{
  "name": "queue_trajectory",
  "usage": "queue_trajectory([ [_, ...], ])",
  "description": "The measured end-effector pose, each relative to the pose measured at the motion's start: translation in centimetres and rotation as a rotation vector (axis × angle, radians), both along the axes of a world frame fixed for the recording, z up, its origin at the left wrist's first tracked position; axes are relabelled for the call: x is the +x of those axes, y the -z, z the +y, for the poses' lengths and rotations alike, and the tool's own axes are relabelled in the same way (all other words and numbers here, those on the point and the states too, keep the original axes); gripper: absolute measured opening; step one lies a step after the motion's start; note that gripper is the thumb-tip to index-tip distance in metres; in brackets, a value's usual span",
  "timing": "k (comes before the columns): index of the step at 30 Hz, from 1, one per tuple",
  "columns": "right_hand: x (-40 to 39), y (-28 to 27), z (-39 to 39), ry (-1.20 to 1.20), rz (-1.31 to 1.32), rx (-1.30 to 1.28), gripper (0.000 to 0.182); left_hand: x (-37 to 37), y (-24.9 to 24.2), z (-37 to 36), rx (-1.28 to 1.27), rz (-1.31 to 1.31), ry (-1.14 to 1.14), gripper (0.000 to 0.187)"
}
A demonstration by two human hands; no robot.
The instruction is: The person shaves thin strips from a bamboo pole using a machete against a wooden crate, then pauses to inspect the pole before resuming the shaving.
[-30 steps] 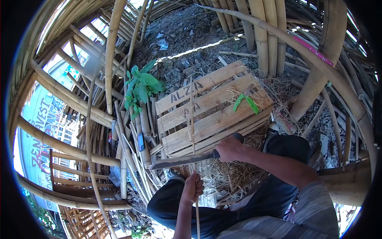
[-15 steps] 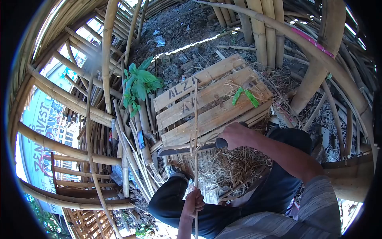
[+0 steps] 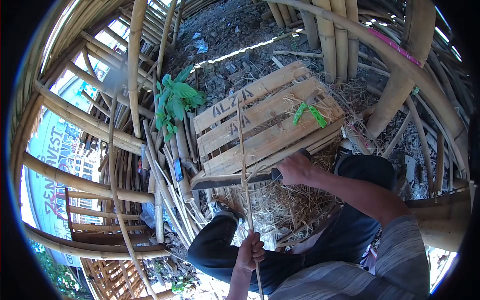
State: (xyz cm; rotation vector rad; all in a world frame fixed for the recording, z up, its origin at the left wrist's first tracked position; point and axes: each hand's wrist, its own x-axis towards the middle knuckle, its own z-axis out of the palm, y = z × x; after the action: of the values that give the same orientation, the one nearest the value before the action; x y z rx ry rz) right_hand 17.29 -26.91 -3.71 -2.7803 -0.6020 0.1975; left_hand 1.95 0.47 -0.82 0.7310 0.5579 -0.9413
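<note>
The person's left hand (image 3: 249,251) has its fingers clenched around a long, thin, pale tan bamboo strip (image 3: 242,145). The strip passes through the fist: its longer visible part runs up past the fingers, across the blade and over the slatted crate, while a shorter part comes out below the fist and reaches the bottom edge of the view. Thin curled shavings cling to the strip near the blade.

The right hand (image 3: 296,169) has its fingers closed around the black handle (image 3: 304,153) of a large knife with a long, dark, broad blade (image 3: 215,183). One end of the handle sticks out past the top of the fist; from the other side the blade extends leftward, crossing behind the strip well above the left fingers. The strip lies to the left of the right fingers and apart from them; whether the edge bites into it cannot be told.

Beyond the blade sits a pale wooden slatted crate (image 3: 260,120) with dark stenciled letters, tilted in the view. Two bright green pieces (image 3: 317,116) lie on its right part. Dry, tan, straw-like shavings (image 3: 295,207) are heaped below the crate, between the person's legs in dark trousers (image 3: 215,245). To the left of the crate, a small blue and black device (image 3: 178,170) rests against cut bamboo poles (image 3: 182,182), and a green leafy plant (image 3: 176,100) stands behind them.
</note>
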Motion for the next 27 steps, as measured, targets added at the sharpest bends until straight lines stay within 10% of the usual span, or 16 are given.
queue_trajectory([
  [8,0.9,0.6,-0.1,0.035,-0.258,-0.030,0.022,0.8,0.1,-1.2,-0.078,0.000,-0.019,0.041],
  [27,-0.1,1.5,1.0,-0.223,0.034,0.141,0.030,-0.8,-0.5,0.1,0.325,-0.151,0.051,0.041],
])
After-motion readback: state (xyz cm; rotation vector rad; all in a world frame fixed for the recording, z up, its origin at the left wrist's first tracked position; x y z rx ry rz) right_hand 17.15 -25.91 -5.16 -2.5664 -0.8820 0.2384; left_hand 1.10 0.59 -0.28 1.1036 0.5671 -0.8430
